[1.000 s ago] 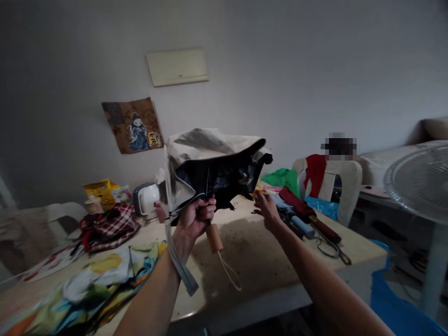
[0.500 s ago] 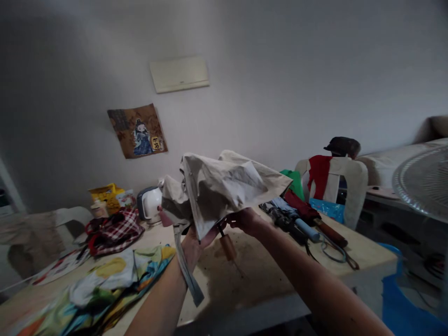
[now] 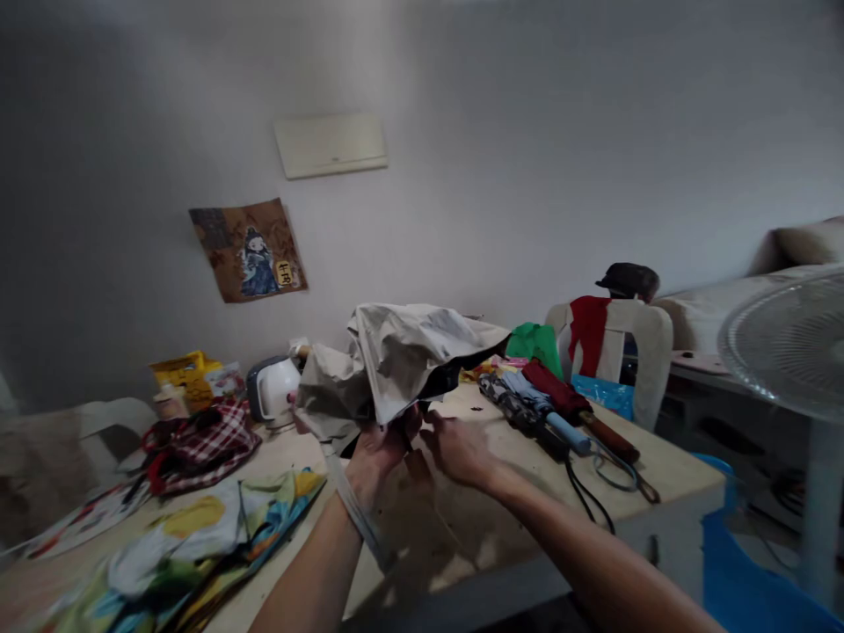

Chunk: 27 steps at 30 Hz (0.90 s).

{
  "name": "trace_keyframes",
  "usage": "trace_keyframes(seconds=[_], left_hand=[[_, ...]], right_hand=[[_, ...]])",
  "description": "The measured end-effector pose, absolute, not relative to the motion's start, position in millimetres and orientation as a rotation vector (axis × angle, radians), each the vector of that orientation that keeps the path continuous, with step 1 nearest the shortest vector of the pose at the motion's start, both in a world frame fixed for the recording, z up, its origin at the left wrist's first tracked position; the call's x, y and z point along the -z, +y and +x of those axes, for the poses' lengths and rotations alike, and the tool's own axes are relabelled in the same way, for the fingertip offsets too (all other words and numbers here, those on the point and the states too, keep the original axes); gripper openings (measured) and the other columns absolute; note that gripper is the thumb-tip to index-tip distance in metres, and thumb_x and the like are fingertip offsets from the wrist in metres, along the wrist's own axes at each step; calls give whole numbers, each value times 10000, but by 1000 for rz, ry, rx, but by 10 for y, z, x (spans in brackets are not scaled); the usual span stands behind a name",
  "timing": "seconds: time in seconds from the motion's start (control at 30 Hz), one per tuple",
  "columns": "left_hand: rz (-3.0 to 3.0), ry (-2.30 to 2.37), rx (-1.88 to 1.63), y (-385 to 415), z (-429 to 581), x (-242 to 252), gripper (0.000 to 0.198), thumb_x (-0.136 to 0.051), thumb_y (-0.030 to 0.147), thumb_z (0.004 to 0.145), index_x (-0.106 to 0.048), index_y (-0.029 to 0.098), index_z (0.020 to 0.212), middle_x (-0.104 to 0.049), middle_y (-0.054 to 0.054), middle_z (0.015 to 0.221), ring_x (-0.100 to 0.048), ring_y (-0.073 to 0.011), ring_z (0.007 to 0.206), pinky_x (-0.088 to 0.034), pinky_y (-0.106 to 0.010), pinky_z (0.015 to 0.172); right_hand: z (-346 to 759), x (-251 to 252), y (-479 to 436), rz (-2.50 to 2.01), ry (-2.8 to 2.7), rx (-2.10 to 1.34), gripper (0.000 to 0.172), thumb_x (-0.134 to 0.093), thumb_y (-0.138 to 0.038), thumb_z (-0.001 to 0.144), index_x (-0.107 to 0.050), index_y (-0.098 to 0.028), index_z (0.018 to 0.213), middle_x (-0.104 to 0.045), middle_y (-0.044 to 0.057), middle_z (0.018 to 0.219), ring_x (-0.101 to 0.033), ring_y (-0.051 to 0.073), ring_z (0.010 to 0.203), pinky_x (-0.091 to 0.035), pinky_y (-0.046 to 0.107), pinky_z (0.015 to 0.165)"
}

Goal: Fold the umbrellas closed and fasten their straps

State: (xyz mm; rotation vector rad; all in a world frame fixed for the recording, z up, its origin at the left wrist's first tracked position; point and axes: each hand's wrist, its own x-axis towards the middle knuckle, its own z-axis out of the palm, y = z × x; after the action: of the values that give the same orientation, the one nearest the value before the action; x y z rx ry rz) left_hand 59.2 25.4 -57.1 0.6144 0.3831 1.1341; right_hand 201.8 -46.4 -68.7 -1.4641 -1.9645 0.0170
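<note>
A pale grey umbrella (image 3: 422,347), half folded with its canopy loose and crumpled, is held above the front of the table. Under the canopy my left hand (image 3: 377,453) is closed around it near the shaft. My right hand (image 3: 456,447) is beside the left, its fingers curled in at the underside of the umbrella; its fingertips are partly hidden. The brown handle (image 3: 419,468) points down between my hands, blurred. A grey strap (image 3: 356,510) hangs from the canopy over my left forearm.
Several folded umbrellas (image 3: 560,413) lie on the table (image 3: 665,475) at right. Colourful cloth (image 3: 211,536), a plaid bundle (image 3: 211,448) and a white kettle (image 3: 275,391) are at left. A chair (image 3: 652,343) and a fan (image 3: 784,352) stand at right.
The umbrella canopy has lowered slightly and drawn in on its right side, baring its dark inside. My right hand has moved down and a little left. The view has shifted slightly.
</note>
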Motion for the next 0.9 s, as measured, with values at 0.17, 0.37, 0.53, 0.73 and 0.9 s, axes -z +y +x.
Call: trace_keyframes(seconds=[0.17, 0.37, 0.53, 0.73, 0.9], left_hand=[[545, 406, -1101, 84, 509, 473, 435, -419, -80, 728, -601, 144, 1054, -593, -55, 734, -593, -120, 577, -485, -179, 489], [492, 398, -975, -58, 576, 480, 440, -395, -67, 762, -579, 146, 1100, -570, -60, 756, -582, -124, 592, -443, -154, 447], [439, 393, -894, -112, 720, 517, 380, -397, -51, 821, -581, 125, 1104, -589, -79, 783, -602, -122, 625, -452, -143, 470], [491, 466, -970, -98, 914, 523, 443, -395, -104, 804, -608, 126, 1116, -665, -47, 793, -615, -115, 603, -519, -207, 631], [635, 427, -983, 108, 840, 704, 394, -447, -94, 781, -664, 139, 1014, -663, -19, 698, -632, -137, 629, -525, -237, 694]], right_hand=[[2543, 619, -479, -1126, -1087, -133, 355, -507, -473, 872, -484, -150, 1017, -665, 137, 899, -632, 217, 751, -491, 331, 644], [2730, 399, -567, -836, -1052, 49, 401, -603, -452, 850, -503, -154, 1100, -635, 110, 988, -628, 199, 849, -515, 337, 761], [2547, 421, -574, -963, -1329, 472, 206, -414, -240, 952, -592, -165, 880, -588, 60, 798, -552, 168, 733, -450, 291, 716], [2078, 682, -493, -1106, -1637, 296, 166, -493, -166, 908, -656, -140, 927, -621, 108, 968, -552, 222, 925, -468, 311, 804], [1960, 818, -559, -1269, -1803, 478, 195, -498, -133, 888, -674, -146, 971, -575, 152, 1104, -477, 304, 1022, -461, 449, 875]])
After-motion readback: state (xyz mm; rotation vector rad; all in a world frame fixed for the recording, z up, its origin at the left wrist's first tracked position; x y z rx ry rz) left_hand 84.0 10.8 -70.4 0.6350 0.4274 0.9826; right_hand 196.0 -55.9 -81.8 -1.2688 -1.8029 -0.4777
